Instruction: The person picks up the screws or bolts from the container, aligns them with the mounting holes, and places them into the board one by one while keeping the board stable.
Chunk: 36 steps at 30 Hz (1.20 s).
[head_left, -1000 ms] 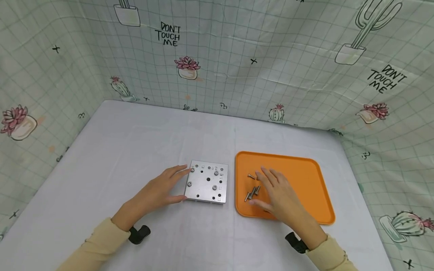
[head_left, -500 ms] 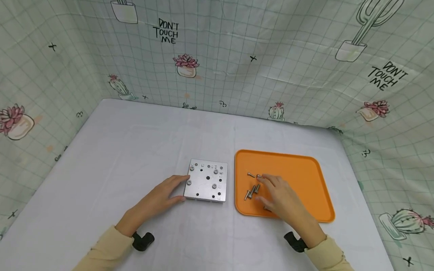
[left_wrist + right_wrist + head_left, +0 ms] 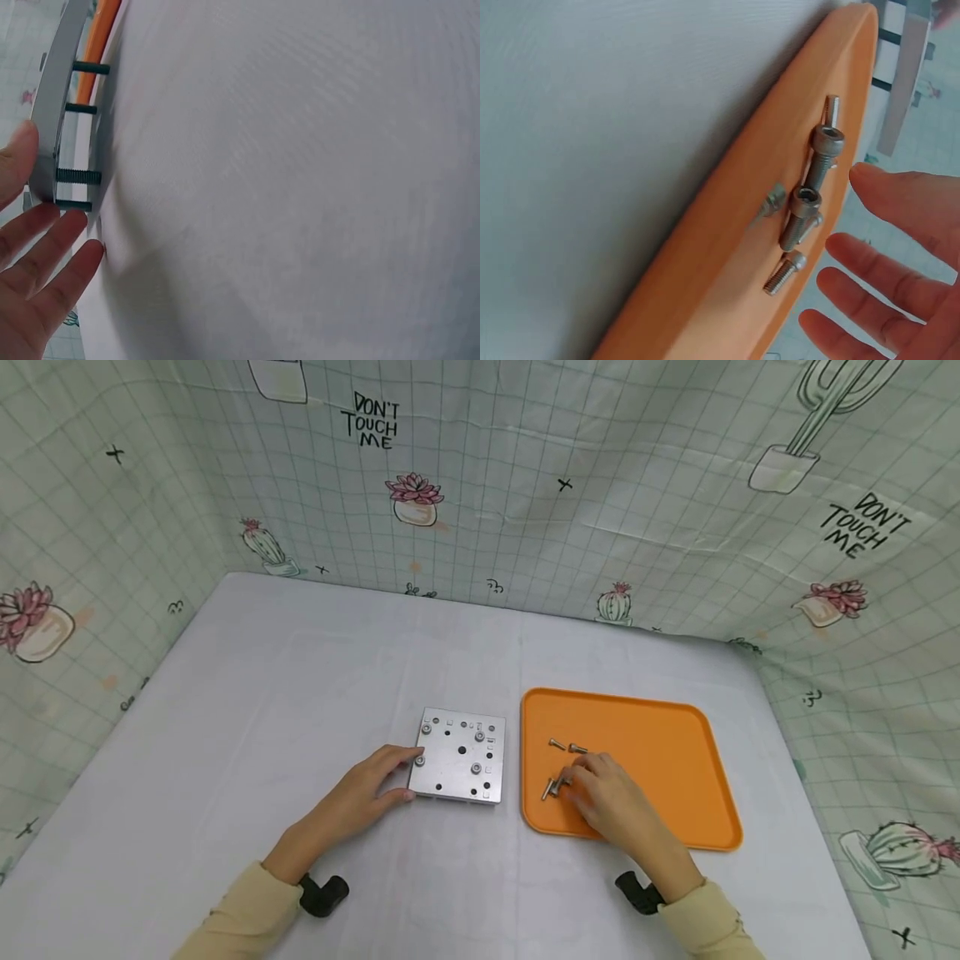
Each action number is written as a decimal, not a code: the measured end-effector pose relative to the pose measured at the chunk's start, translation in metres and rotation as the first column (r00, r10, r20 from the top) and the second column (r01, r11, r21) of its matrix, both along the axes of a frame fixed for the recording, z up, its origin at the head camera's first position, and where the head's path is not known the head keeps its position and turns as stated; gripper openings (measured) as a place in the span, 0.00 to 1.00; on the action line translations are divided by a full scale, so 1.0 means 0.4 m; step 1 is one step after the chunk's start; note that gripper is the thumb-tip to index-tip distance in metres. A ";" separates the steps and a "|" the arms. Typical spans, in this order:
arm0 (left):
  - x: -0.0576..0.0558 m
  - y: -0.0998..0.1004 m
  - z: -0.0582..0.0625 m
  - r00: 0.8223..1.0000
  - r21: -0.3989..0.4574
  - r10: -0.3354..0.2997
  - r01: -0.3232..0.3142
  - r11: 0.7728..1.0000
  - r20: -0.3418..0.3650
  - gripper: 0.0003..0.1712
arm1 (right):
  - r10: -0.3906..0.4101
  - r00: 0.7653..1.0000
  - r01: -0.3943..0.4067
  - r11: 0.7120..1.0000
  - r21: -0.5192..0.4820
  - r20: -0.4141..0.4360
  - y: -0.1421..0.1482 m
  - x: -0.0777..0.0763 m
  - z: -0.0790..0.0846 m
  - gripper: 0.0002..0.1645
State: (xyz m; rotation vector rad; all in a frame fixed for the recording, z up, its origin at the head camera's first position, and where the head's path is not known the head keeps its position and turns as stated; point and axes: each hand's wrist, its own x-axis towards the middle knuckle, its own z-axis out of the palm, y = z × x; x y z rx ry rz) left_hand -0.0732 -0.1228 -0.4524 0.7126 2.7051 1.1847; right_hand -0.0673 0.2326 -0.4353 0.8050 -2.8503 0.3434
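Observation:
A square silver metal plate (image 3: 457, 768) with holes lies left of the tray, several socket-head screws (image 3: 476, 768) set in it. Threaded shanks (image 3: 79, 177) project from its underside in the left wrist view. My left hand (image 3: 363, 789) touches the plate's left edge with index finger and thumb, the other fingers extended beside it. Over the orange tray (image 3: 675, 752), my right hand (image 3: 615, 797) reaches down to loose socket-head screws (image 3: 821, 161). In the right wrist view its thumb and fingers are apart, with nothing between them. The head view hides part of the screw cluster behind this hand.
Two small screws (image 3: 577, 748) lie near the tray's left part, beyond the right fingers. A white cloth (image 3: 337, 660) covers the table. Patterned fabric (image 3: 510, 485) rises behind and at both sides. Each wrist wears a black camera mount (image 3: 324, 895).
My right hand has come down and left over the screw cluster, its fingers drawing closer together. My left index finger has slid nearer along the plate's left edge. The plate stays put.

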 end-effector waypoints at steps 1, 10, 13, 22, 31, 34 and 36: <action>0.000 0.001 -0.001 1.000 0.007 0.002 -0.002 1.000 -0.006 0.33 | -0.001 1.000 0.001 1.000 0.002 0.004 0.000 -0.001 -0.003 0.11; 0.009 0.012 -0.009 0.999 0.044 0.043 -0.042 0.998 -0.012 0.31 | 0.014 1.000 -0.015 1.000 -0.027 -0.020 -0.006 -0.003 -0.026 0.09; 0.011 0.015 -0.012 0.998 0.042 0.054 -0.053 0.998 -0.019 0.31 | 0.006 1.000 -0.006 1.000 -0.030 -0.021 -0.007 -0.003 -0.032 0.09; 0.016 0.021 -0.014 0.997 0.049 0.070 -0.068 0.996 -0.034 0.30 | -0.010 1.000 0.010 0.999 -0.041 -0.020 -0.018 -0.001 -0.043 0.11; 0.020 0.021 -0.020 0.995 0.050 0.096 -0.095 0.994 -0.019 0.30 | -0.070 0.997 0.071 0.997 -0.033 0.044 -0.028 -0.002 -0.047 0.09; 0.020 0.022 -0.020 0.995 0.057 0.100 -0.099 0.993 -0.013 0.30 | -0.077 0.995 0.078 0.997 -0.013 0.057 -0.028 -0.004 -0.046 0.08; 0.020 0.022 -0.018 0.995 0.059 0.101 -0.101 0.993 -0.002 0.30 | -0.077 0.995 0.078 0.997 -0.003 0.059 -0.027 -0.005 -0.044 0.08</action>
